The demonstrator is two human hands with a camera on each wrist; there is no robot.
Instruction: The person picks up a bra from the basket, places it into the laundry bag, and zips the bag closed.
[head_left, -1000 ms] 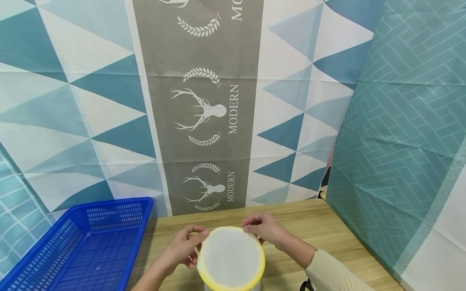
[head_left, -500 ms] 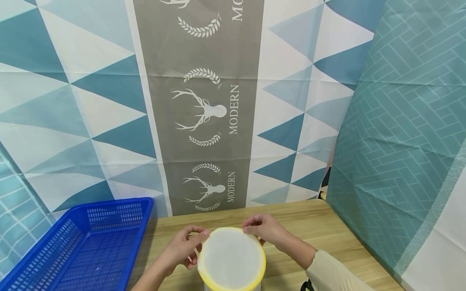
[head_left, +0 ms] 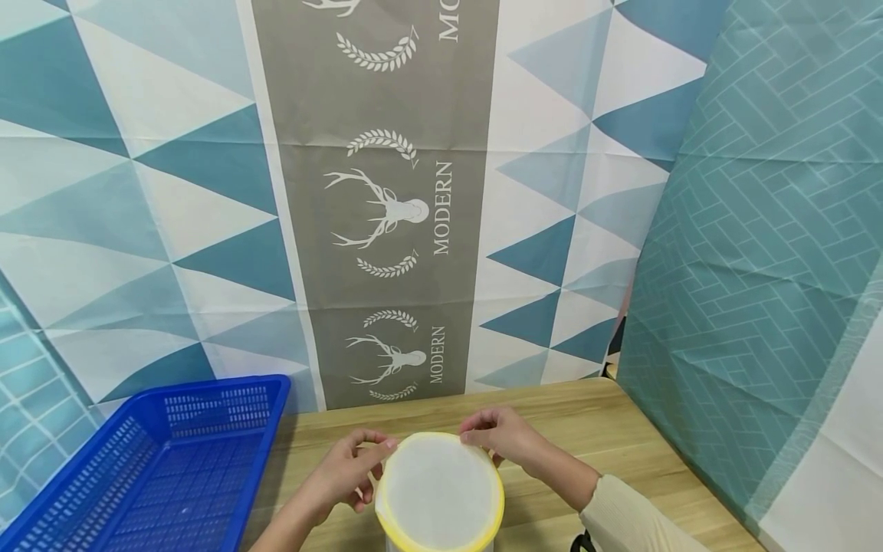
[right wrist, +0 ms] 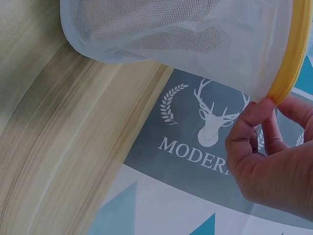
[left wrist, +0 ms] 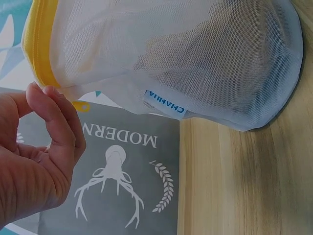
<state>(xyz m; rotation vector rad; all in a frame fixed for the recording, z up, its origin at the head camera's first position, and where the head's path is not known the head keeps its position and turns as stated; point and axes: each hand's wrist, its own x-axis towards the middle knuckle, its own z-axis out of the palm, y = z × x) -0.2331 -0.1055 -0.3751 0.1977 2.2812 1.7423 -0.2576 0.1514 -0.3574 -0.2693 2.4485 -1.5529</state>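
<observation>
A round white mesh laundry bag with a yellow zippered rim stands upright on the wooden table, its top facing up in the head view. With thumb and fingers, my left hand pinches the rim at its far left. Opposite, my right hand pinches the rim at its far right, thumb and forefinger on the yellow band. A yellow zipper pull hangs near my left fingertips, and a label with blue letters is sewn on the side. Brownish tone shows through the mesh; whether anything lies inside, I cannot tell.
To the left is a blue plastic basket with slotted walls. The wooden table ends against a patterned cloth wall at the back. Green cloth hangs along the right side. Something black lies by my right sleeve.
</observation>
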